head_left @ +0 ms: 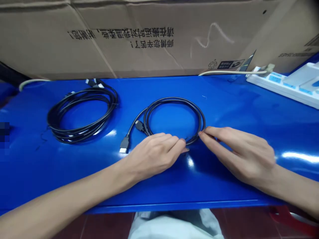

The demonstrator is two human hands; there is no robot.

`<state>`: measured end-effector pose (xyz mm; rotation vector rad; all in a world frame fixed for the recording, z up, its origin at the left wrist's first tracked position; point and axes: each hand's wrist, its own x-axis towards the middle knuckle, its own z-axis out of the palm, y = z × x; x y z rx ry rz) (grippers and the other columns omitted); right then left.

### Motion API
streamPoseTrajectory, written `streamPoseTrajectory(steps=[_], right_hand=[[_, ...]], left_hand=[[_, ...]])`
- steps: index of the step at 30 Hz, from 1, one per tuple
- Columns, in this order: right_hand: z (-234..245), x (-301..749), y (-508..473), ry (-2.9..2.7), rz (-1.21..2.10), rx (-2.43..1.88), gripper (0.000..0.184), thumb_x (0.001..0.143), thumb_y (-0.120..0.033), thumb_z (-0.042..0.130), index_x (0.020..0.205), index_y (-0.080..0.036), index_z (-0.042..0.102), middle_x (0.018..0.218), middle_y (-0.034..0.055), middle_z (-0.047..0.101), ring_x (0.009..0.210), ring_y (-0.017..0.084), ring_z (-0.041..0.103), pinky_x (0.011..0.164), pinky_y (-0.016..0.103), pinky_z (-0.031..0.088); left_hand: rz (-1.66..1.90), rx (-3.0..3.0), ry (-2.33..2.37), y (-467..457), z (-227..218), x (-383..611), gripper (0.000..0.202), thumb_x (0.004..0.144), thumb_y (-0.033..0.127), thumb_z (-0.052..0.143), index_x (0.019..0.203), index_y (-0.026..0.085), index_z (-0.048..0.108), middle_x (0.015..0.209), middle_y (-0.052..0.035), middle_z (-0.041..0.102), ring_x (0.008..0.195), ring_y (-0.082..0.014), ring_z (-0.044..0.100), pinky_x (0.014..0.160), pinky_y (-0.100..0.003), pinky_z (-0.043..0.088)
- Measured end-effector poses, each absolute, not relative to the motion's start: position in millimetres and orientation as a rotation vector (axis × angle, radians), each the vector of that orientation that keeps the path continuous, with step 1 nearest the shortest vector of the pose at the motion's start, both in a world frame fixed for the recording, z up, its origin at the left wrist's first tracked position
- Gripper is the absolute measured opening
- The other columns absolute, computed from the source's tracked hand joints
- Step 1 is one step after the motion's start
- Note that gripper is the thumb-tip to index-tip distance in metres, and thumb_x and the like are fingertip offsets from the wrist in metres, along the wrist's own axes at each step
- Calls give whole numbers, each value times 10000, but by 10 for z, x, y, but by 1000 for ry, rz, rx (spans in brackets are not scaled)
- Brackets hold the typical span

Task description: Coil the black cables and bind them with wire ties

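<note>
Left hand (159,151) palm down, fingers curled and clamped on the black HDMI cable (202,116), its coil spreading just beyond them! Right hand (243,152) slants in, fingertips pinched on the loop, right of the left fingers!

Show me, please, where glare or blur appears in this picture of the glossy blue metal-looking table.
Head view: white glare on the table, a long streak at right, a smaller spot near the bare left hand; head view: small print on the brown cardboard box looks smeared at far right.
</note>
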<state>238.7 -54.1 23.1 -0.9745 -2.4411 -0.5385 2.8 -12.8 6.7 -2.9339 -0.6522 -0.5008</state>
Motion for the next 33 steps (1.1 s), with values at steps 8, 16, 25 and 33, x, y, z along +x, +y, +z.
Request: streamPoseTrajectory(steps=[8, 16, 25, 33], right_hand=[[242, 2302, -567, -2521, -754, -634, 221, 858, -20, 570, 992, -139, 699, 979, 96, 748, 939, 235, 711, 864, 330, 605], [215, 2320, -506, -2448, -317, -805, 222, 932, -72, 518, 1118, -130, 624, 996, 109, 729, 954, 201, 694, 793, 291, 600], [94, 2349, -424, -2278, -211, -1096, 261, 869, -107, 634, 1121, -173, 651, 1064, 79, 719, 959, 205, 665, 847, 325, 546], [130, 2279, -466, -2213, -105, -1176, 136, 896, -188, 632, 1029, -207, 651, 921, 18, 752, 780, 153, 703, 695, 251, 518]], left_hand=[[-498, -2896, -687, -139, 20, 21, 380, 1005, 268, 452, 1330, 71, 430, 828, -3, 655, 728, -135, 628, 672, -258, 473], [-513, -3000, -777, -136, 25, 35, 230, 1024, 306, 390, 1036, 158, 565, 796, 17, 602, 696, -124, 573, 616, -252, 412], [-500, -3038, -964, -123, 24, 0, 289, 1029, 347, 346, 1095, 187, 577, 844, 21, 617, 714, -134, 595, 575, -258, 408], [-485, -3096, -1107, -134, 42, -1, 323, 1029, 371, 326, 1107, 185, 580, 911, 2, 656, 785, -147, 630, 623, -261, 439]])
